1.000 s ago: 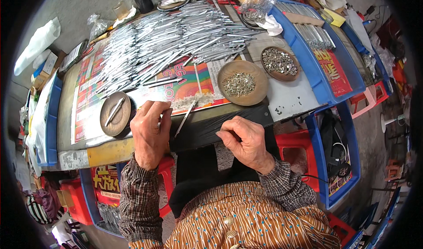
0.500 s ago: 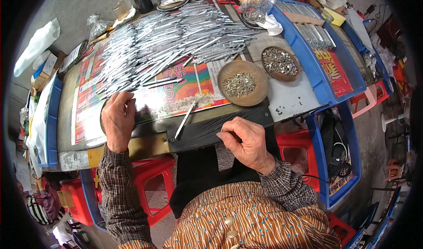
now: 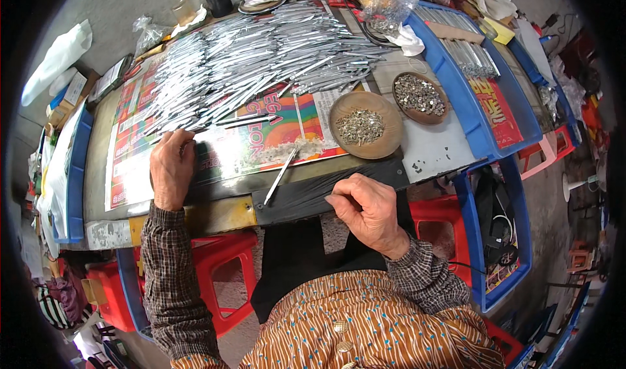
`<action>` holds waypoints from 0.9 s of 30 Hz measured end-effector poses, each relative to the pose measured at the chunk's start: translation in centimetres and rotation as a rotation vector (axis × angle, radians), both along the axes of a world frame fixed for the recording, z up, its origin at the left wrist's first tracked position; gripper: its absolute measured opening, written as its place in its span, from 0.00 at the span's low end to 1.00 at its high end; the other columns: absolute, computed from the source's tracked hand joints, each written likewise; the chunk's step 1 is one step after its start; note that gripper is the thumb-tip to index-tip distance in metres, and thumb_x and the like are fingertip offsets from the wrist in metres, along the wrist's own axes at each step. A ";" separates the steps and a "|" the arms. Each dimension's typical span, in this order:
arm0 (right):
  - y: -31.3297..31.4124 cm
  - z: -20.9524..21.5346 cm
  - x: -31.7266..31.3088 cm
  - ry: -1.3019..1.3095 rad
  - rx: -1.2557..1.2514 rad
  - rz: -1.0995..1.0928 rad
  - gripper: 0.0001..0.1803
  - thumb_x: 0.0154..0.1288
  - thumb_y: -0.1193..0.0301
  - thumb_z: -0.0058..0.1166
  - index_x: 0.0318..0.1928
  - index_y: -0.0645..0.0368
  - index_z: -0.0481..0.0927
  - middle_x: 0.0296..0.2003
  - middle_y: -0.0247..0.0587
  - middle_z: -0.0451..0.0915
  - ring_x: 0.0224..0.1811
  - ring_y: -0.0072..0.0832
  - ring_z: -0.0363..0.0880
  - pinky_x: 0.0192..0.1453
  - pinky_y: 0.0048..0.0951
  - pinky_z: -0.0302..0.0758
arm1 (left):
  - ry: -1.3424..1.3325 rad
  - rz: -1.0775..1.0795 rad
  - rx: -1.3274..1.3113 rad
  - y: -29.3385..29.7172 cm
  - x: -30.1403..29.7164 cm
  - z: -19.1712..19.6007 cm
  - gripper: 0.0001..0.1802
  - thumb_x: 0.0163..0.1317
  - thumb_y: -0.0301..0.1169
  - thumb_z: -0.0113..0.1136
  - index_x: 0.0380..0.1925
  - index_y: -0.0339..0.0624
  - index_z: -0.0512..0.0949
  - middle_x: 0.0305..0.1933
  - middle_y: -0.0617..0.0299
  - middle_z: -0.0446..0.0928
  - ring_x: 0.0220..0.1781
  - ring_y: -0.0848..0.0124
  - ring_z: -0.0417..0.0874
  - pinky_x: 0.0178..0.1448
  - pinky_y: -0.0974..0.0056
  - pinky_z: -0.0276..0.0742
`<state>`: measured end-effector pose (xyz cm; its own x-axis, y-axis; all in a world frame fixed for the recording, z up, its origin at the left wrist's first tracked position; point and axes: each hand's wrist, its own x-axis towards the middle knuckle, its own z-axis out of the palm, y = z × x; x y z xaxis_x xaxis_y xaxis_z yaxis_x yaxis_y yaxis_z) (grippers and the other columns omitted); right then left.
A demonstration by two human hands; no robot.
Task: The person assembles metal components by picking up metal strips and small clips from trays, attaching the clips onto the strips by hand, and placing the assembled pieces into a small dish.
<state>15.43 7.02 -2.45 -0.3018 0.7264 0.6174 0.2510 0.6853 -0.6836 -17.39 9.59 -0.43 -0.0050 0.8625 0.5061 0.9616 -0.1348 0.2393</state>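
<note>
My left hand [image 3: 172, 169] rests at the near left end of a wide pile of slim silvery metal rods [image 3: 261, 52]. Its fingers bend down close together at the rod ends, and whatever is under the fingertips is hidden. In front of the table edge hovers my right hand [image 3: 368, 212], curled with thumb against fingers; anything inside cannot be made out. Between the hands, a single slim rod [image 3: 280, 176] lies slantwise on the black strip at the edge. A wooden bowl [image 3: 390, 124] of small brass-coloured pieces stands beyond my right hand.
A darker bowl [image 3: 420, 97] of small metal pieces sits beside a blue tray [image 3: 450, 88] with bundled rods. Colourful printed sheets [image 3: 130, 173] cover the tabletop. Below are a red stool [image 3: 225, 248] and a blue crate [image 3: 528, 238]. Another blue tray [image 3: 77, 180] edges the left side.
My left hand has moved slightly farther from me, toward the rod ends. The right hand keeps its curled pose. The whole view has shifted a little.
</note>
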 end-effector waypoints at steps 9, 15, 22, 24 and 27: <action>-0.1 0.2 0.1 -0.029 -0.027 0.001 0.09 0.56 0.77 0.63 0.32 0.60 0.74 0.23 0.40 0.74 0.22 0.37 0.75 0.27 0.33 0.71 | 0.028 -0.020 0.017 0.1 0.1 0.1 0.04 0.56 0.22 0.58 0.32 0.38 0.78 0.30 0.51 0.76 0.31 0.53 0.79 0.36 0.56 0.74; -0.1 0.5 0.1 -0.024 -0.022 0.004 0.09 0.55 0.77 0.63 0.32 0.61 0.74 0.22 0.39 0.73 0.21 0.35 0.73 0.25 0.33 0.70 | 0.042 -0.018 0.020 0.6 0.0 0.5 0.04 0.55 0.21 0.56 0.31 0.40 0.78 0.28 0.51 0.75 0.32 0.51 0.78 0.36 0.53 0.73; -0.2 0.2 0.2 -0.028 -0.033 0.010 0.08 0.56 0.77 0.63 0.32 0.62 0.75 0.21 0.39 0.73 0.19 0.33 0.72 0.24 0.31 0.68 | 0.012 0.016 -0.022 0.4 0.1 1.3 0.03 0.56 0.24 0.57 0.30 0.42 0.78 0.29 0.53 0.74 0.32 0.53 0.78 0.36 0.55 0.73; -0.2 0.2 0.2 -0.023 -0.058 0.002 0.08 0.56 0.77 0.63 0.32 0.61 0.75 0.21 0.38 0.73 0.19 0.33 0.72 0.24 0.31 0.68 | 0.003 0.016 -0.013 0.5 0.0 1.2 0.02 0.57 0.25 0.57 0.30 0.42 0.78 0.28 0.54 0.74 0.32 0.53 0.78 0.36 0.56 0.73; -0.1 0.1 0.1 -0.016 -0.028 -0.001 0.06 0.59 0.79 0.61 0.31 0.63 0.75 0.22 0.35 0.74 0.19 0.22 0.69 0.23 0.24 0.65 | 0.030 -0.011 0.009 0.6 0.2 1.2 0.02 0.56 0.25 0.58 0.30 0.42 0.78 0.28 0.55 0.74 0.32 0.54 0.78 0.35 0.56 0.73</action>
